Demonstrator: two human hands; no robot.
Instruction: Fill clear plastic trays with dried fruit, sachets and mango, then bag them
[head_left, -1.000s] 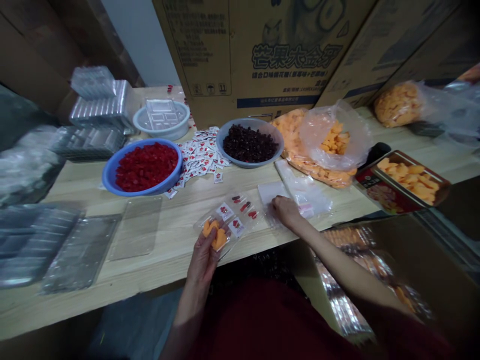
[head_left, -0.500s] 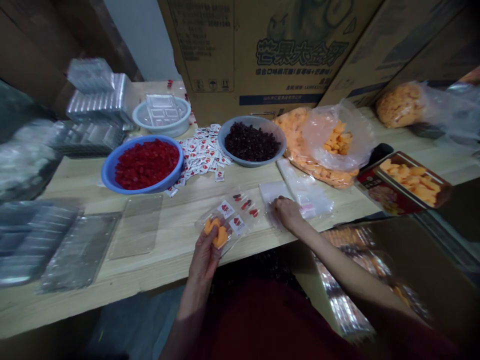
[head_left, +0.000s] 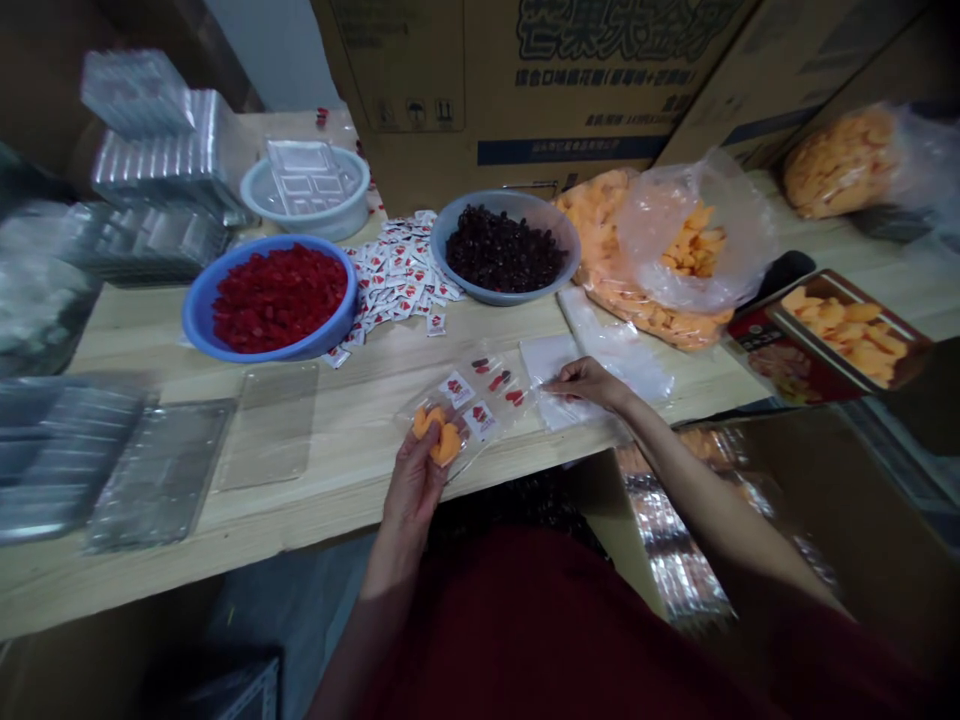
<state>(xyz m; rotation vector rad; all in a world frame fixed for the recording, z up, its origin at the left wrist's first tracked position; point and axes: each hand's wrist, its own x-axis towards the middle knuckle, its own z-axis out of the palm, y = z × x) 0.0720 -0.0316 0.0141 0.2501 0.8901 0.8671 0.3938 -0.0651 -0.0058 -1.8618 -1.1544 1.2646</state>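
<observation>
My left hand [head_left: 415, 475] grips the near-left corner of a clear compartment tray [head_left: 504, 425], its thumb over the orange chips [head_left: 448, 445]. Two white printed sachets [head_left: 481, 416] lie in the middle compartments. Along the far-right side are small red and dark candies [head_left: 499, 380]. To the right of the tray, my right hand [head_left: 589, 384] is pinched at a thin plastic bag [head_left: 551, 352] on a flat pile of such bags. The bag's edge between the fingertips is hard to make out.
Behind the tray are a blue bowl of red candies [head_left: 193, 318], a heap of sachets [head_left: 405, 275] and a bowl of dark candies [head_left: 442, 235]. Large bags of orange chips [head_left: 600, 215] and a chip-filled box [head_left: 757, 335] stand right. Clear trays [head_left: 161, 475] lie left; cardboard cartons [head_left: 555, 110] stand behind.
My right hand has shifted slightly right over the bags, its fingers now in a clearer pinch. The left hand keeps its hold on the tray. The camera view has tilted down.
</observation>
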